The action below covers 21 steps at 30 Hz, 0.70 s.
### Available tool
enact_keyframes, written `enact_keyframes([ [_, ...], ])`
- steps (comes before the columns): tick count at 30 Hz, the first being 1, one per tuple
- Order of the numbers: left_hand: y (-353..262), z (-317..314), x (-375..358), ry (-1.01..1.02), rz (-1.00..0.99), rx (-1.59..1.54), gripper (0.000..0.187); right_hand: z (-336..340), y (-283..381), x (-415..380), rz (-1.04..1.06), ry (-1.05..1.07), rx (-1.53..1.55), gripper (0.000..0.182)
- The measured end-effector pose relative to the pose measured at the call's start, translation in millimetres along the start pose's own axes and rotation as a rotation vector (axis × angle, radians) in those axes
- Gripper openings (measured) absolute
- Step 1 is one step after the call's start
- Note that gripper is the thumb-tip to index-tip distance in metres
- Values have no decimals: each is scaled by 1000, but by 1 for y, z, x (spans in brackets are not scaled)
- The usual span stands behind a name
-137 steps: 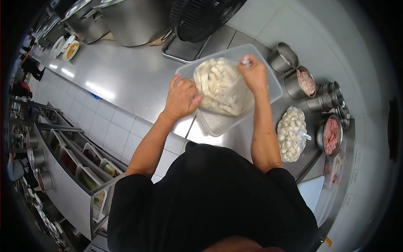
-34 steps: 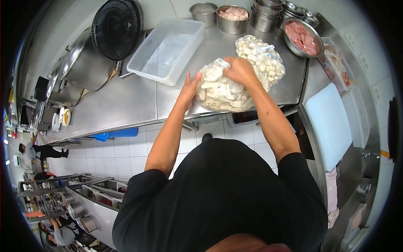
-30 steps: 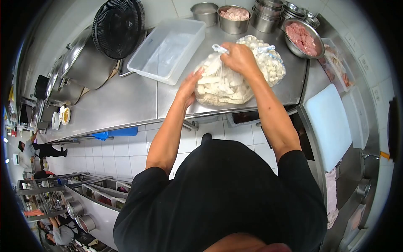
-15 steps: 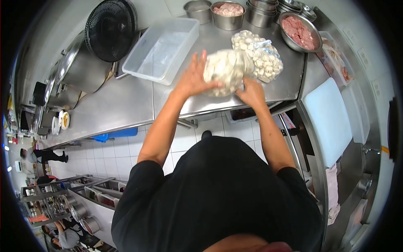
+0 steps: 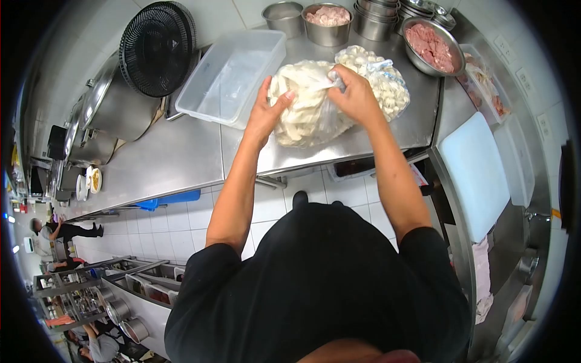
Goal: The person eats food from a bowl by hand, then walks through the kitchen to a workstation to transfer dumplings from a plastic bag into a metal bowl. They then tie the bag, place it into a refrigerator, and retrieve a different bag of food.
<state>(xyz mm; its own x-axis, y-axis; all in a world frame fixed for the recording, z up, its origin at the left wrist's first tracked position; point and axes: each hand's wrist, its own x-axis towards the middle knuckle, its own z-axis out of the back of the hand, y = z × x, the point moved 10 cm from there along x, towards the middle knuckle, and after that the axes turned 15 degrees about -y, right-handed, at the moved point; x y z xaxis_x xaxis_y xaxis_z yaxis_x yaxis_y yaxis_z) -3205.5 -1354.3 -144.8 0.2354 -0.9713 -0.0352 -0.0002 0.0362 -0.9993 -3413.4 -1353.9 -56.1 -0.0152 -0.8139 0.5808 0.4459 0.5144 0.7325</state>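
A clear plastic bag (image 5: 304, 118) full of pale, whitish pieces rests on the steel counter near its front edge. My left hand (image 5: 266, 114) presses on the bag's left side, thumb on top of the plastic. The gathered top of the same bag is pinched in my right hand (image 5: 354, 94). Just behind and to the right lies a second bag (image 5: 390, 91) of similar pale pieces, partly hidden by my right hand. Left of the bags stands a translucent plastic tub (image 5: 233, 75) with nothing but some wet-looking marks on its bottom.
Steel pots, one with pale pink meat (image 5: 327, 17), line the wall. A bowl of red meat (image 5: 431, 47) stands at right, beyond a blue-white board (image 5: 475, 175). Black baskets (image 5: 156, 48) and large pots (image 5: 124, 100) are at left. People appear far left.
The bag has come down and left onto the counter between my hands. My right hand has moved up to its gathered top; my left hand has shifted slightly left.
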Motion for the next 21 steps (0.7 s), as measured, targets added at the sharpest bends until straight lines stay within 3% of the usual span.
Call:
enact_keyframes([
  [3,70,-5,3,37,100,334,130,-25,-92,-18,-14,246,-452,36],
  [4,59,-12,-12,59,162,332,135,-16,-84,-20,-71,272,-471,44],
  [7,69,-19,-6,130,187,357,133,26,-62,-19,-104,78,-508,52],
  [10,77,-22,25,136,-38,527,125,69,-108,-64,-399,-76,-416,69],
  [13,77,-58,30,219,-117,573,110,47,-115,-114,-249,-82,-416,89],
  [14,71,-62,20,152,-148,666,102,39,-117,-112,-312,-9,-368,101],
  [16,57,-65,-10,8,-232,847,87,47,-128,-100,-254,-79,-238,99],
  [19,67,-61,-29,152,-177,913,74,74,-138,-96,-315,-201,-274,99],
  [21,54,-52,-30,522,103,500,69,98,-146,-102,-384,-324,-399,99],
])
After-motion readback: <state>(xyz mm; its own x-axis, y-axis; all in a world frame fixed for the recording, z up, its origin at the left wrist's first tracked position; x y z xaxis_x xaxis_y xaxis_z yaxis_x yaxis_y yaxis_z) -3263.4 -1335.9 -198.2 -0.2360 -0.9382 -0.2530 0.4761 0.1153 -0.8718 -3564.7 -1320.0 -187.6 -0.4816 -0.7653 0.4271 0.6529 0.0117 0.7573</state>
